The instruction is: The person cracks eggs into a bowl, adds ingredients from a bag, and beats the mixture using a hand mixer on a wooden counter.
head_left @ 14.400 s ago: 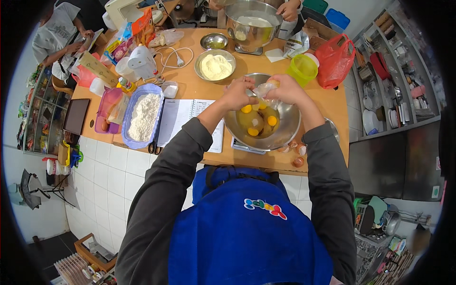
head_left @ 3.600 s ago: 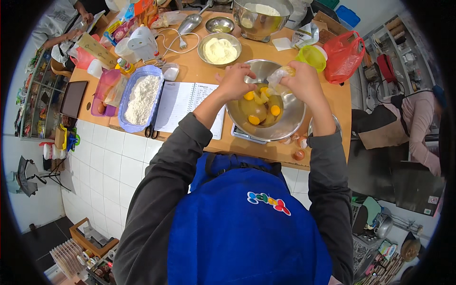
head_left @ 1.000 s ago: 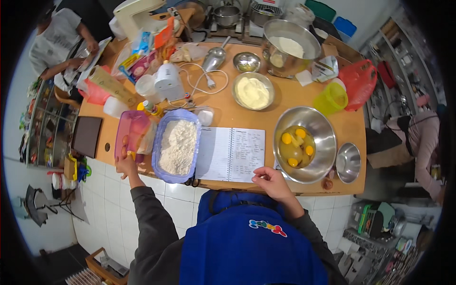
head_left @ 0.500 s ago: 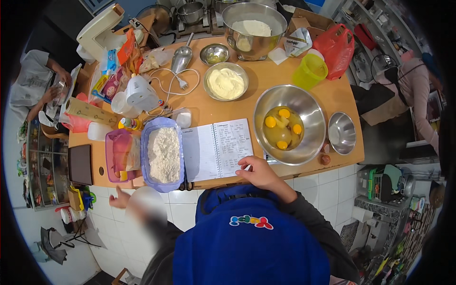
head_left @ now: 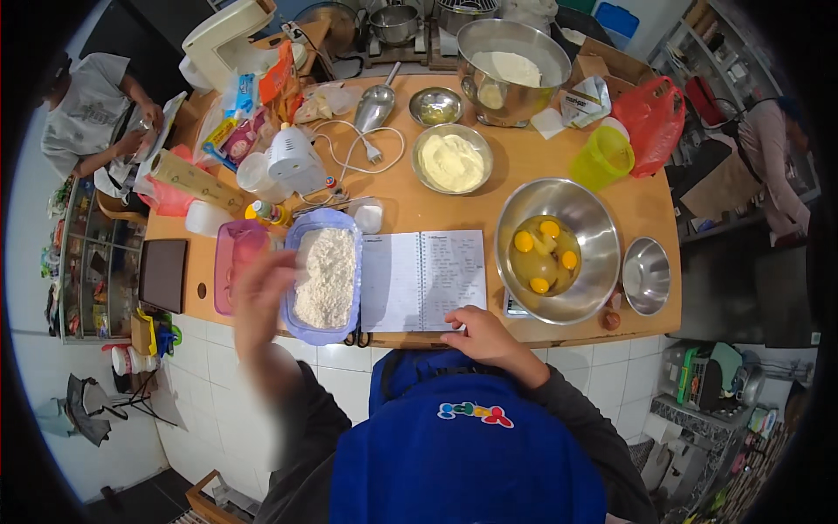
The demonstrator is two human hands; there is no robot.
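Note:
My left hand [head_left: 266, 284] is raised over the right side of the pink tray [head_left: 223, 262], beside a lavender tub [head_left: 292, 325] of white flour [head_left: 325, 284]. Its fingers are smeared by motion, so their grip is unclear. My right hand [head_left: 489, 336] rests at the lower edge of an open spiral notebook [head_left: 393, 288] with handwriting on its right page. The fingers of that hand are curled together; anything between them is too small to make out. To its right, a large steel bowl [head_left: 559, 301] holds several cracked eggs [head_left: 546, 253], resting partly on a scale [head_left: 515, 306].
A small steel bowl [head_left: 646, 275] stands at the right edge. Farther back are a bowl of pale cream [head_left: 452, 162], a hand mixer [head_left: 295, 162] with its cord, a metal scoop [head_left: 375, 106], a yellow-green cup [head_left: 602, 159] and a red bag [head_left: 650, 122]. Another person [head_left: 96, 113] works at left.
My left hand has risen from below the table edge to over the pink tray. A pale, yellow-tipped item in that tray no longer shows. My right hand stays by the notebook.

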